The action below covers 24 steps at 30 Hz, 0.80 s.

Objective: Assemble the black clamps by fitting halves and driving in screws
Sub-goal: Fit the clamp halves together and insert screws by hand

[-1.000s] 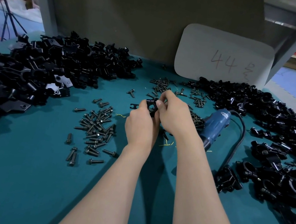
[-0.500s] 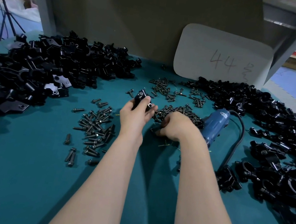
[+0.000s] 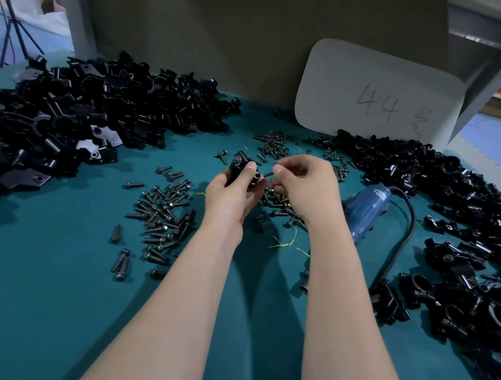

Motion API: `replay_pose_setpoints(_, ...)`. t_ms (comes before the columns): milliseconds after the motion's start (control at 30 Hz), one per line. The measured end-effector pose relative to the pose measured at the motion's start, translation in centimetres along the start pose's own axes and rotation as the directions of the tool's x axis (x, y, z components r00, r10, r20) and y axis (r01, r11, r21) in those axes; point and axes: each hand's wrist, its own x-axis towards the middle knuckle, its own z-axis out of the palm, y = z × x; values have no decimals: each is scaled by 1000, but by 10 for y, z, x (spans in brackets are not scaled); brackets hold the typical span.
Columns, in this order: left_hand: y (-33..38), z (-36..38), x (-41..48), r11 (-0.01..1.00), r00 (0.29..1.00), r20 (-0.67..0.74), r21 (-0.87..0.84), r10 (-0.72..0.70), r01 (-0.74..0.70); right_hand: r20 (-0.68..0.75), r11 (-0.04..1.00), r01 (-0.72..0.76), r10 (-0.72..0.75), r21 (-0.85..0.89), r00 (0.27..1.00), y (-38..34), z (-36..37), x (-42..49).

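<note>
My left hand (image 3: 231, 196) grips a black clamp (image 3: 243, 169) above the middle of the teal table, with a round screw hole facing right. My right hand (image 3: 303, 184) pinches a dark screw (image 3: 267, 173) between thumb and forefinger, its tip right beside that hole. Loose screws (image 3: 164, 216) lie scattered left of my left forearm, and more screws (image 3: 274, 144) lie behind both hands. A blue electric screwdriver (image 3: 367, 207) with a black cord lies on the table just right of my right hand.
A big heap of black clamp halves (image 3: 67, 120) fills the left side of the teal table (image 3: 14, 301). Another heap of black clamps (image 3: 468, 248) covers the right. A grey card marked 44 (image 3: 378, 95) leans on the back panel.
My right hand dropped to the screws under it, then rose with one screw to the clamp. My left hand shifted the clamp slightly left and tilted it.
</note>
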Motion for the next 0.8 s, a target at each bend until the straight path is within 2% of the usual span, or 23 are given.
replay_pose_setpoints(233,-1,0,0,997,1000,-7,72,13,-12,-12,986,60,-62,-157,998,1,2,0)
replay_pose_setpoints(533,-4,0,-1,983,997,2,167,72,-71,20,958,128,-127,-257,992,1,11,0)
replay_pose_setpoints(800,-3,1,-2,949,977,-26,243,212,-199,30,980,64,-60,-187,998,4,19,1)
